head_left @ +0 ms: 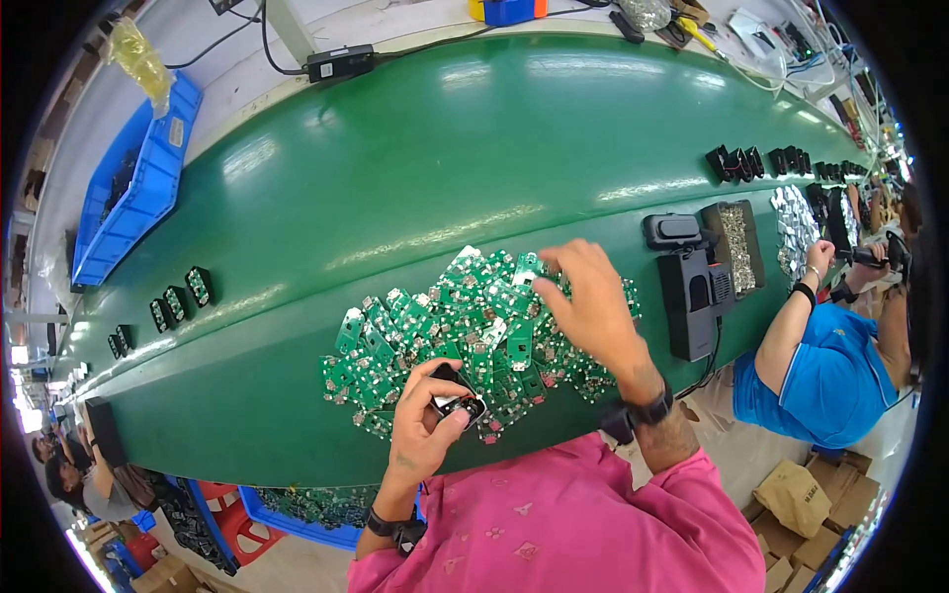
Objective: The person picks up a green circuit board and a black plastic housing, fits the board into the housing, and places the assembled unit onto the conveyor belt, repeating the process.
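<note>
My left hand is closed around a small black plastic casing, its open side facing up with pale and metallic parts showing inside. Beneath and beyond it spreads a heap of small green circuit boards. Over the right side of that heap is my right hand, thumb and forefinger apart, the fingertips beside one green board. No grip on that board can be made out.
The green bench holds a grey-black device and a tray of small metal parts to the right. Filled black casings stand left, near a blue bin. A co-worker in blue sits at the right.
</note>
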A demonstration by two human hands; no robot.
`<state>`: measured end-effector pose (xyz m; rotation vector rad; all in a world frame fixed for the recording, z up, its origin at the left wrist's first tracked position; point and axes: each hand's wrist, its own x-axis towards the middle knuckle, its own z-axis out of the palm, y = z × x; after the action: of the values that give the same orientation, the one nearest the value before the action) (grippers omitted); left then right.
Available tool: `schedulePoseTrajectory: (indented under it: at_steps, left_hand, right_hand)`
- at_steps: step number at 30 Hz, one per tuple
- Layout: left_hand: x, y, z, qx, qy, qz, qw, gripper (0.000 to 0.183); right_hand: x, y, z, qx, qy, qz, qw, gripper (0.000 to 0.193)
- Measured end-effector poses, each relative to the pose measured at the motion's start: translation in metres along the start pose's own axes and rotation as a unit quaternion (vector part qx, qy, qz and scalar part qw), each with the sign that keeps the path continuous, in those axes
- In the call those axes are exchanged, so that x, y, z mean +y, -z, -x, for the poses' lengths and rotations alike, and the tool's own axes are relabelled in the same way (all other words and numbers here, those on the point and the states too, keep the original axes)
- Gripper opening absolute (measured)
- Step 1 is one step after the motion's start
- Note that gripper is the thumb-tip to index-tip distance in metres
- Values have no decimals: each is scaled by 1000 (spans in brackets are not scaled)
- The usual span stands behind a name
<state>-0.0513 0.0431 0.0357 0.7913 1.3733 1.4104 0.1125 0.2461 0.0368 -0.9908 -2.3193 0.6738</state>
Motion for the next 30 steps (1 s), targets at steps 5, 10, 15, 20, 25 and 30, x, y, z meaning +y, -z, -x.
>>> schedulePoseTrajectory:
  at_steps: [5,10,15,20,25,30]
  left_hand:
    - [-3,-5,-1,18,4,-70,997,10]
    - [-1,-6,-3,49,-26,-57,997,9]
    - [0,-10,-9,57,-54,-108,991,8]
    - [2,-29,-29,69,-85,-80,991,11]
    - [9,-52,-33,63,-95,-72,991,11]
    - [13,-61,-31,63,-22,71,995,11]
  right_hand:
    - [35,-16,-15,-46,-53,50,996,25]
    - [39,-7,-24,-99,-150,-57,982,20]
    - [46,5,-16,-12,-243,-340,908,22]
    - [10,20,4,23,-224,-446,866,36]
    - [-31,30,30,13,-171,-489,855,15]
    - [-38,22,48,29,47,-328,943,24]
